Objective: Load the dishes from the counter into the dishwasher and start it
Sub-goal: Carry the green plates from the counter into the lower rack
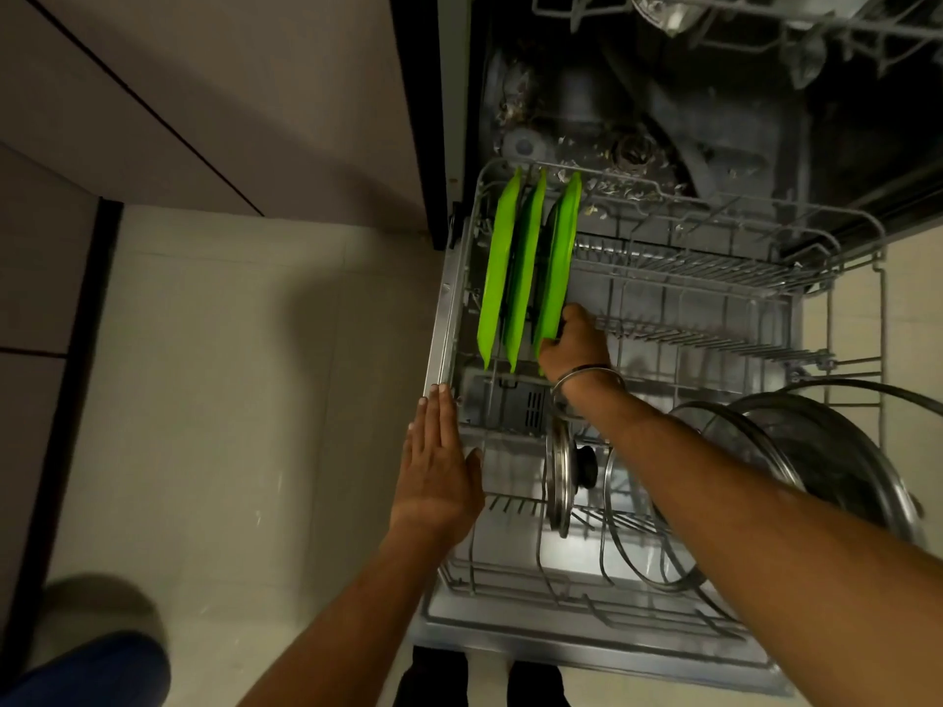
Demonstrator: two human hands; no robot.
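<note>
- Gripping the near lower edge of the rightmost green plate, right hand has fingers curled round it; bangle on the wrist.
- Three green plates stand on edge at the lower rack's left side; the other two sit just left of the held one.
- Left hand flat, fingers together, pressed on the rack's left rim.
- Pot lids upright nearer the camera.

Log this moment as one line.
phase: loading lower rack | right hand: gripping third green plate | left hand: flat on rack edge
</note>
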